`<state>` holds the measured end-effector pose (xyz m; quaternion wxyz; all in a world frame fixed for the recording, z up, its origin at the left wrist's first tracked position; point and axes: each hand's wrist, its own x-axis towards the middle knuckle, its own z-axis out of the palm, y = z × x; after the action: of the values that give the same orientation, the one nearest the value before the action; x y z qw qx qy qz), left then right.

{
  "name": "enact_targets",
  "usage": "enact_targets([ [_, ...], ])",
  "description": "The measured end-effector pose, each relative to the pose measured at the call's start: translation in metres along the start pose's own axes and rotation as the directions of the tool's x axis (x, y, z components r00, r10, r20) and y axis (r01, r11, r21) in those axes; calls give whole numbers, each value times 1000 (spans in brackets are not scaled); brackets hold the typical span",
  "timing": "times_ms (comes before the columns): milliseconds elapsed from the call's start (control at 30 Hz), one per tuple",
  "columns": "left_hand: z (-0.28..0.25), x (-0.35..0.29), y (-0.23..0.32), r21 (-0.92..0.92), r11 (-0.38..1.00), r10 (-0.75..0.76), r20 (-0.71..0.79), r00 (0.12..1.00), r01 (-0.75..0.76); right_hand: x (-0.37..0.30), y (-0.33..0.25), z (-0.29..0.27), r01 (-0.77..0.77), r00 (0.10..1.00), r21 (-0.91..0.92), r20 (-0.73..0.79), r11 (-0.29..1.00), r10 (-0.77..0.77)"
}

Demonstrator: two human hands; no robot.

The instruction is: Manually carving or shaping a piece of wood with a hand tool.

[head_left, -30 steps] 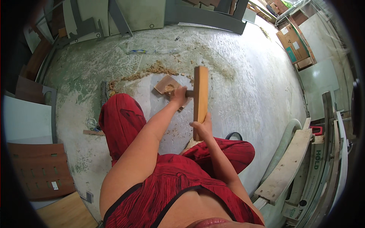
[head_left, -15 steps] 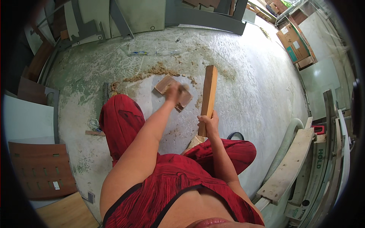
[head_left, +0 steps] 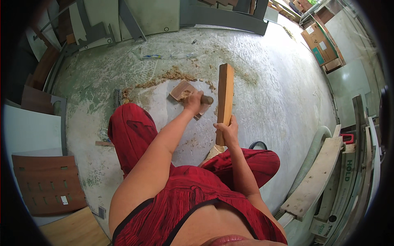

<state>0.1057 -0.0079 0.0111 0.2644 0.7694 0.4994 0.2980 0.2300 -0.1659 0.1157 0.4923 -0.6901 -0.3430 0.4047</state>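
Ahead of my crossed legs, my left hand (head_left: 192, 101) is closed round a dark, round-ended tool handle (head_left: 208, 100). The rest of that tool is hidden under my fingers, so its kind does not show. Beneath that hand a brown wooden block (head_left: 180, 87) lies slanted on the floor, with pale wood chips (head_left: 186, 94) on its upper face. To the right, my right hand (head_left: 228, 130) grips the lower end of a long squared wooden bar (head_left: 226, 90). The bar points away from me and stands apart from the block.
Wood shavings (head_left: 174, 74) lie scattered on the concrete floor (head_left: 271, 82) beyond the block. Boards and panels (head_left: 154, 18) lean along the back and left. A cardboard box (head_left: 322, 45) stands far right. Nearer on the right are a ribbed hose (head_left: 308, 168) and several planks (head_left: 314, 176).
My left hand, blurred before, shows clearly now, with the tool handle's round end visible beside it. The wooden bar has shifted slightly farther from me; the block lies nearly as before.
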Motion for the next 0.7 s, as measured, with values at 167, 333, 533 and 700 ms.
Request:
enact_targets([
  [167, 3, -18, 6, 166, 984, 38, 143, 989, -62, -6, -5, -2, 31, 999, -41, 11, 999, -30],
  [333, 14, -22, 1, 183, 982, 27, 151, 988, -55, -4, -4, -2, 28, 1000, -24, 9, 999, -28],
  [533, 9, -21, 9, 177, 984, -17, 139, 990, -8, -3, -4, -2, 85, 996, -51, -12, 995, -86],
  [700, 5, -14, 6, 128, 992, -23, 85, 996, 12, -14, -9, 3, 153, 986, -59, -62, 986, -157],
])
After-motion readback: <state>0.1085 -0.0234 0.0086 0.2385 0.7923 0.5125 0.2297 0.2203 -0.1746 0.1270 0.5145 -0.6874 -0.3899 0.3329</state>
